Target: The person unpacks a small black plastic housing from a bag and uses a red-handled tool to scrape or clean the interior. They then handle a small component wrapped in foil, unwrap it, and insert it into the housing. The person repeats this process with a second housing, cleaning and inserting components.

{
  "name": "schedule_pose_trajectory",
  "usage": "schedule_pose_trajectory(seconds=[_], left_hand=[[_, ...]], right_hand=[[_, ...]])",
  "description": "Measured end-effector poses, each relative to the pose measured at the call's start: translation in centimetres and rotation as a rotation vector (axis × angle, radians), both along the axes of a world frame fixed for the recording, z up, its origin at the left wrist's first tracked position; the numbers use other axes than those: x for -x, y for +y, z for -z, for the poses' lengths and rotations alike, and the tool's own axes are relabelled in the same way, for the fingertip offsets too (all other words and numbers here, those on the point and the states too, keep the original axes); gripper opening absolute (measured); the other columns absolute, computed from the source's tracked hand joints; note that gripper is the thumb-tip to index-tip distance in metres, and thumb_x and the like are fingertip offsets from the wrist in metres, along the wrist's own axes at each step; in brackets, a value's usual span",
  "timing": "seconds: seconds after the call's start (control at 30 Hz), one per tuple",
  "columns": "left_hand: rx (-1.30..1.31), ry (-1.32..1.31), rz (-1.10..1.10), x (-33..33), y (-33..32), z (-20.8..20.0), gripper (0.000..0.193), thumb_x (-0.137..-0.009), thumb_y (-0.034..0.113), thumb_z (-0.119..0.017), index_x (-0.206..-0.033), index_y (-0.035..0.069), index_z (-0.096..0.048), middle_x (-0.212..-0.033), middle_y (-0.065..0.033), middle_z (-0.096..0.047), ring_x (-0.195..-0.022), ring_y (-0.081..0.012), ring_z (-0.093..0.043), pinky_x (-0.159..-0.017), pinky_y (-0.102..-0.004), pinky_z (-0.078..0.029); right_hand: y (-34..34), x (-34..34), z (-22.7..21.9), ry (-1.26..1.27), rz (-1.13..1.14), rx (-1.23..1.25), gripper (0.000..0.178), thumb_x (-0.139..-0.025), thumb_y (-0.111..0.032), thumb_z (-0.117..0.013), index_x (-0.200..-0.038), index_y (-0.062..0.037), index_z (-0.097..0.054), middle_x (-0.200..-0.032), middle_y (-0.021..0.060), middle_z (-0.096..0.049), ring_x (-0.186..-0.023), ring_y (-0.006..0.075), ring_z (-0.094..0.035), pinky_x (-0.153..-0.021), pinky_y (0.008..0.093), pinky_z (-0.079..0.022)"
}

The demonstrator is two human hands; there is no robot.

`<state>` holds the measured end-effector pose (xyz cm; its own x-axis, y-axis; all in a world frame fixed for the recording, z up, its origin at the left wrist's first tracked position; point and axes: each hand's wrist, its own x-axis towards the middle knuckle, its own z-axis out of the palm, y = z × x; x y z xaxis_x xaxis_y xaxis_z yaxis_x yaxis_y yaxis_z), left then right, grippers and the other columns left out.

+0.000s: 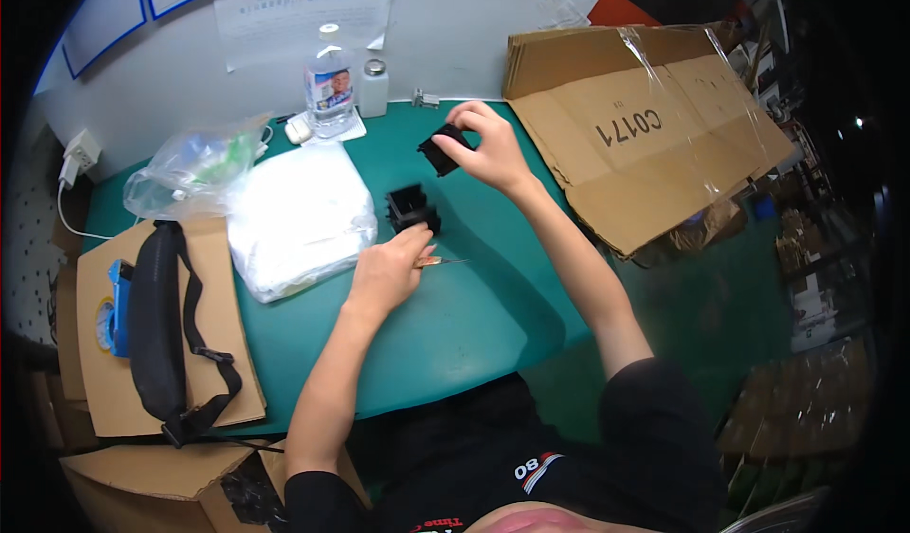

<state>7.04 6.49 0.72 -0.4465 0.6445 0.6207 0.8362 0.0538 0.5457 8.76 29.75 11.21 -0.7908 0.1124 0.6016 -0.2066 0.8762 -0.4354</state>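
Over the green tabletop, my left hand is closed on a black box-shaped plastic part with an open, hollow top. A small tool with a thin pointed metal end pokes out beside its fingers; whether the hand grips it or it lies on the table I cannot tell. Farther back and to the right, my right hand pinches a second black plastic part between thumb and fingers. That piece is tilted, and the fingers hide some of it. The two parts are apart.
A white plastic-wrapped bundle lies left of my hands, with a clear bag behind it. Along the wall stand a clear bottle and a white dispenser bottle. Flattened cardboard leans at right; a black strap pouch rests on cardboard at left.
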Motion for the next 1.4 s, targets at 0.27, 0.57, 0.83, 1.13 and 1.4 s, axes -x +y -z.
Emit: schedule_pose_trajectory(seconds=[0.27, 0.57, 0.83, 1.13, 1.4], left_hand=[[0.177, -0.041, -0.026, 0.3, -1.5, -1.6, 0.018, -0.089, 0.012, -0.072, -0.107, 0.008, -0.069, -0.087, -0.0123, -0.072, -0.071, -0.0335, -0.07, -0.062, -0.0401, -0.055], [0.271, -0.071, -0.036, -0.1, -1.8, -3.8, 0.032, -0.093, 0.021, -0.07, -0.123, 0.01, -0.068, -0.082, -0.0101, -0.067, -0.067, -0.0287, -0.067, -0.06, -0.0382, -0.051], [0.393, 0.015, -0.073, -0.7, -1.6, -4.4, 0.027, -0.09, 0.017, -0.075, -0.116, 0.012, -0.075, -0.072, -0.0059, -0.059, -0.058, -0.0224, -0.059, -0.054, -0.0361, -0.046], [0.464, -0.012, -0.04, -1.7, -1.4, -5.0, 0.025, -0.088, 0.017, -0.077, -0.112, 0.013, -0.077, -0.067, -0.0061, -0.055, -0.053, -0.0209, -0.055, -0.051, -0.0353, -0.044], [0.478, -0.061, -0.03, -1.7, -1.2, -4.8, 0.022, -0.089, 0.017, -0.076, -0.111, 0.013, -0.077, -0.065, -0.0066, -0.052, -0.051, -0.0213, -0.051, -0.05, -0.035, -0.043]], right_hand=[[0.8, -8.8, 2.3, -0.144, 0.021, 0.045, 0.045, -0.068, -0.027, -0.091, -0.086, -0.0034, -0.057, -0.1, 0.0091, -0.054, -0.091, 0.0254, -0.056, -0.081, 0.0359, -0.048], [-2.4, -9.7, 9.0, -0.187, -0.318, 0.174, 0.061, -0.067, -0.027, -0.094, -0.108, -0.0039, -0.055, -0.105, 0.0127, -0.056, -0.091, 0.0303, -0.06, -0.08, 0.0382, -0.052], [-1.7, -10.3, 8.8, -0.287, -0.38, 0.264, 0.071, -0.068, -0.014, -0.086, -0.133, -0.0042, -0.058, -0.115, 0.0137, -0.059, -0.103, 0.0324, -0.061, -0.087, 0.0396, -0.052], [-2.9, -10.2, 9.8, -0.173, -0.231, 0.253, 0.071, -0.064, -0.034, -0.095, -0.121, -0.0036, -0.064, -0.11, 0.0125, -0.061, -0.096, 0.0289, -0.065, -0.081, 0.0373, -0.056], [-1.8, -10.0, 10.0, -0.144, -0.246, 0.22, 0.065, -0.065, -0.031, -0.095, -0.115, -0.0022, -0.064, -0.106, 0.013, -0.063, -0.094, 0.0294, -0.066, -0.082, 0.0367, -0.056]])
